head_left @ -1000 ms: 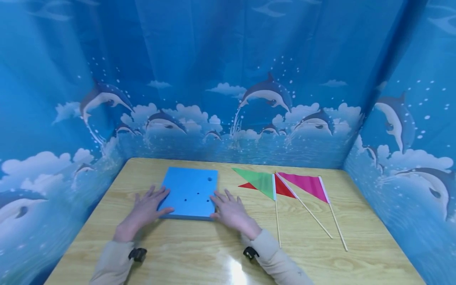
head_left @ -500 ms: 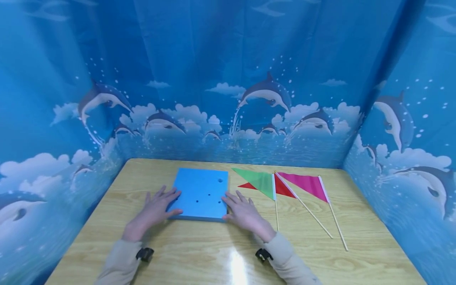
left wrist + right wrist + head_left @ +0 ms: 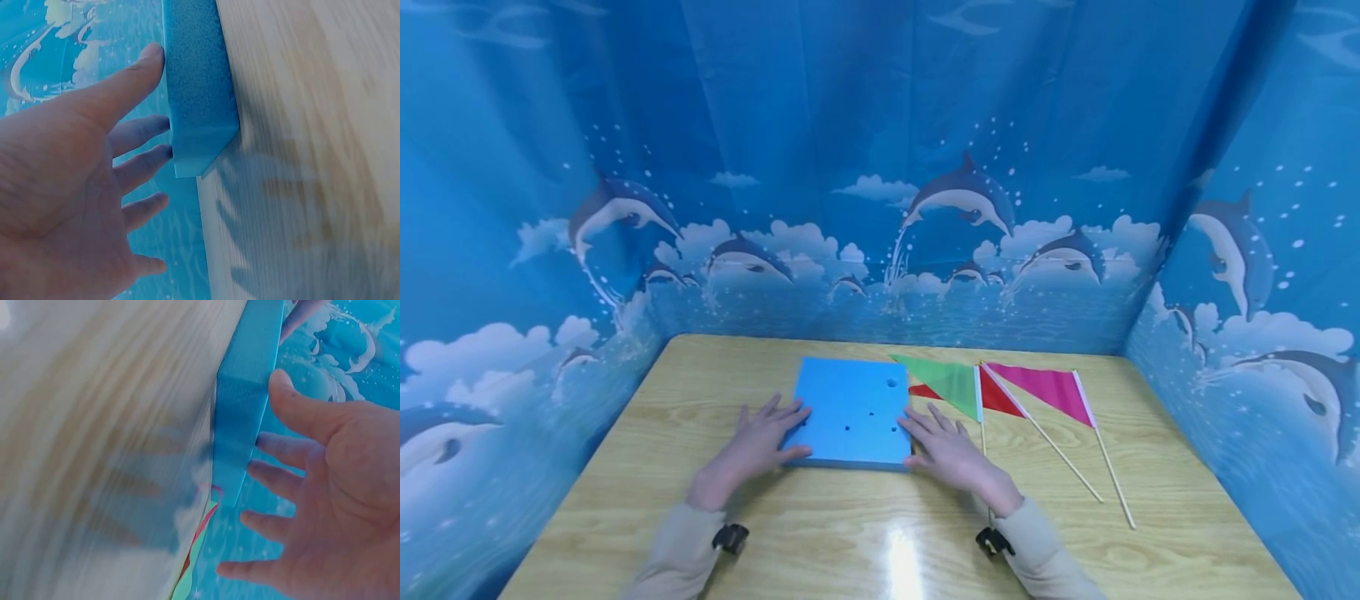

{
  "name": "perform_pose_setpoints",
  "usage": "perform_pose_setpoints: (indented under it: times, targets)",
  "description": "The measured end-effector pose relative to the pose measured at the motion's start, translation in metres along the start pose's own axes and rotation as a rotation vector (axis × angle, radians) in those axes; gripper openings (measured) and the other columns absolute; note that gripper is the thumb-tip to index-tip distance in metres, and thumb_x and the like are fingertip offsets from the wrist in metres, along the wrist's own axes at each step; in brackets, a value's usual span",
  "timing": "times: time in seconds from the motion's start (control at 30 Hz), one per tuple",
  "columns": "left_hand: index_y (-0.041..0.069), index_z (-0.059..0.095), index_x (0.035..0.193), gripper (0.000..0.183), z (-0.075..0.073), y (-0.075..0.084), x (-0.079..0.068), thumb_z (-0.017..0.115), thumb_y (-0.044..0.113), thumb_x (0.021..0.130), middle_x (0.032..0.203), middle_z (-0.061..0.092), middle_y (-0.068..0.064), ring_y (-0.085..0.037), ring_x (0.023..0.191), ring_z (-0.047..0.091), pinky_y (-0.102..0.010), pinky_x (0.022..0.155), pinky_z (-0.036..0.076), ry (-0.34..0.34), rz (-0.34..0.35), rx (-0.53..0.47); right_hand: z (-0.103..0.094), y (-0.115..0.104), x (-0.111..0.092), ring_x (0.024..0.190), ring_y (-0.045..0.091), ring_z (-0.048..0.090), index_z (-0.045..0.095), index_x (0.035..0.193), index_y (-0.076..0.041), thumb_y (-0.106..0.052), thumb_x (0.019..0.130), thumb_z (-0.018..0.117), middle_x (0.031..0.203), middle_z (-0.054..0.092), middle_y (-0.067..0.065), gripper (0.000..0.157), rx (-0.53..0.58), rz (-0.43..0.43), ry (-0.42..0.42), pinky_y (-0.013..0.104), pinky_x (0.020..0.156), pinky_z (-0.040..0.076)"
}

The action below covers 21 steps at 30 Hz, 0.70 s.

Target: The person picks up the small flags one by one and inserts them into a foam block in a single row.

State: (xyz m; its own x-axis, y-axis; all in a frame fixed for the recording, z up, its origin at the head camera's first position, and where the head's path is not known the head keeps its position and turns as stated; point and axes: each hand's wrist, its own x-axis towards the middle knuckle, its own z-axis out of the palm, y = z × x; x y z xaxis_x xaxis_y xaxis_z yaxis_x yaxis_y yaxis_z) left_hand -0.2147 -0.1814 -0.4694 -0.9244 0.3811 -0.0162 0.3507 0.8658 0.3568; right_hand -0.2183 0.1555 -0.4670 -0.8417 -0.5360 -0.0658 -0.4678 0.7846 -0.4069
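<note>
A thick blue foam block (image 3: pixel 850 400) with several small holes in its top lies flat on the wooden table. My left hand (image 3: pixel 756 442) rests on its left edge, fingers spread, and in the left wrist view the thumb and fingertips touch the top of the foam (image 3: pixel 197 69). On the opposite edge my right hand (image 3: pixel 951 450) lies the same way, its fingertips against the block (image 3: pixel 244 406) in the right wrist view. Neither hand curls round it. The green flag (image 3: pixel 951 383) is right beside the block's far right corner.
A red flag (image 3: pixel 1002 396) lies partly under the green one, with a magenta flag (image 3: pixel 1048 392) farther right. Their thin sticks point toward the table's front. Blue dolphin-print curtains (image 3: pixel 880 208) enclose the table (image 3: pixel 827 533) at the back and sides.
Both hands have slid the blue foam block to the right across the table, so its right edge now reaches the tips of the green and red flags. The flags have stayed put.
</note>
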Motion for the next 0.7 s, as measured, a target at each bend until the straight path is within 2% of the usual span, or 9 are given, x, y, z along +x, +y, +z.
perform_pose_setpoints:
  times: [0.27, 0.5, 0.7]
  targets:
    - [0.011, 0.047, 0.152, 0.071, 0.008, 0.014, 0.007, 0.068, 0.047, 0.094, 0.161, 0.038, -0.012, -0.044, 0.151, 0.02, -0.08, 0.112, 0.005, -0.013, 0.027, -0.007, -0.007, 0.018, -0.016, 0.153, 0.046, 0.014, 0.039, 0.157, -0.012, -0.035, 0.099, 0.066, 0.164, 0.033, 0.012, 0.068, -0.002, -0.017, 0.019, 0.078, 0.112, 0.017]
    - [0.014, 0.048, 0.152, 0.07, 0.016, 0.026, 0.012, 0.068, 0.048, 0.094, 0.161, 0.039, -0.009, -0.041, 0.152, 0.02, -0.08, 0.112, 0.005, -0.018, 0.053, -0.018, -0.015, 0.028, -0.026, 0.151, 0.049, 0.015, 0.04, 0.156, -0.008, -0.032, 0.097, 0.068, 0.163, 0.032, 0.015, 0.069, 0.009, 0.004, -0.001, 0.079, 0.111, 0.018]
    - [0.016, 0.048, 0.152, 0.071, 0.022, 0.039, 0.016, 0.069, 0.049, 0.092, 0.161, 0.039, -0.007, -0.04, 0.152, 0.021, -0.078, 0.114, 0.007, -0.022, 0.062, -0.009, -0.023, 0.038, -0.037, 0.149, 0.054, 0.016, 0.039, 0.155, -0.005, -0.03, 0.097, 0.068, 0.162, 0.033, 0.02, 0.069, 0.02, -0.024, -0.007, 0.079, 0.11, 0.02]
